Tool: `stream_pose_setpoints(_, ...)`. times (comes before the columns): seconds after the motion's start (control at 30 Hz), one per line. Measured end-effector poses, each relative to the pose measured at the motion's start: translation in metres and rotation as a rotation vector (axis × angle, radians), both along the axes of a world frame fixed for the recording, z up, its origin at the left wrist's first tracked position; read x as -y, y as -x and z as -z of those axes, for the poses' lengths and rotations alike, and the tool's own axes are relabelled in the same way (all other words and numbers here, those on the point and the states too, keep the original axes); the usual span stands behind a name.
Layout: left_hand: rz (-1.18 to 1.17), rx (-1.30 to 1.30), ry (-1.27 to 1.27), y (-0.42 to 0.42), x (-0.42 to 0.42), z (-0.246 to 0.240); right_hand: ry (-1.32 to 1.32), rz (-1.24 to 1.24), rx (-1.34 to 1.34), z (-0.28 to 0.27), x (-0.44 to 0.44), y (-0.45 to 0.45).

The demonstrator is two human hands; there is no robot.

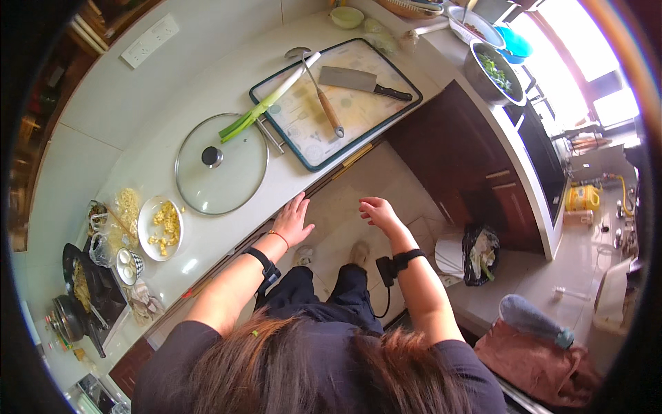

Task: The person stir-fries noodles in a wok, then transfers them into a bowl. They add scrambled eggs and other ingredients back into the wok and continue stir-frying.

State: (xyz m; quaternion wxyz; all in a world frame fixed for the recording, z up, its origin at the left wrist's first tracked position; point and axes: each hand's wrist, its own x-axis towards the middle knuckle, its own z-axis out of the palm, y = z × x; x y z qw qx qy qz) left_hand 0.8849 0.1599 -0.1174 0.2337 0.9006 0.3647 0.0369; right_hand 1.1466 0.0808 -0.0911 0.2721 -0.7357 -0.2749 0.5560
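My left hand [291,222] is at the counter's front edge with fingers spread; whether it touches the edge I cannot tell. My right hand [380,213] hangs over the floor, its fingers loosely bent and nothing seen in them. Closest to the left hand is a glass pan lid [227,176] with a black knob. Beyond it lies a cutting board [289,119] with a dark rim. On the board are a cleaver [349,78] and a wooden-handled ladle [327,107]. A leek [269,98] passes under the ladle's shaft, its green end over the lid.
Left on the counter [207,243] are a plate of scrambled egg [165,227], bagged noodles [126,207], a small bowl [128,266] and a wok [83,284]. A metal pot of greens [494,75] stands at right, above dark cabinets [465,171]. A black-lined bin [481,253] is below.
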Motion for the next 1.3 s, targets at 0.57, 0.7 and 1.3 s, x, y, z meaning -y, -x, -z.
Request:
stream_pose_setpoints(0.57,-0.635,-0.315,-0.041,-0.124,-0.002,0.051,0.205,0.377,-0.393,0.217,-0.173,-0.117)
stream_pose_setpoints(0.7,-0.667,-0.389,0.008,-0.129,0.000,0.054,0.176,0.412,-0.448,0.237,-0.186,-0.119)
stream_pose_setpoints(1.3,-0.652,-0.211,-0.004,-0.148,0.075,0.031,0.146,0.431,-0.403,0.165,-0.079,-0.158)
